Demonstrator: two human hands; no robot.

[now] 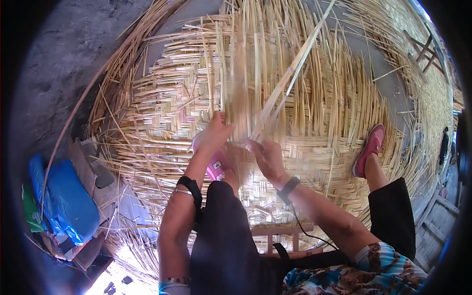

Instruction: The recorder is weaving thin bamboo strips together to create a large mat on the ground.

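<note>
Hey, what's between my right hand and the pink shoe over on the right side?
In the head view, a stretch of the pale woven mat lies between your right hand and that pink shoe.

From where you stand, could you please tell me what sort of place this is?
Probably an informal weaving workspace: a large, partly woven mat covers much of the floor, a bundle of loose strips lies along its left side, and the right hand holds long strips.

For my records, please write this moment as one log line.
left hand: over woven mat, grip unclear | right hand: holding long strip | right pink shoe: near mat edge | blue plastic: far left
</note>
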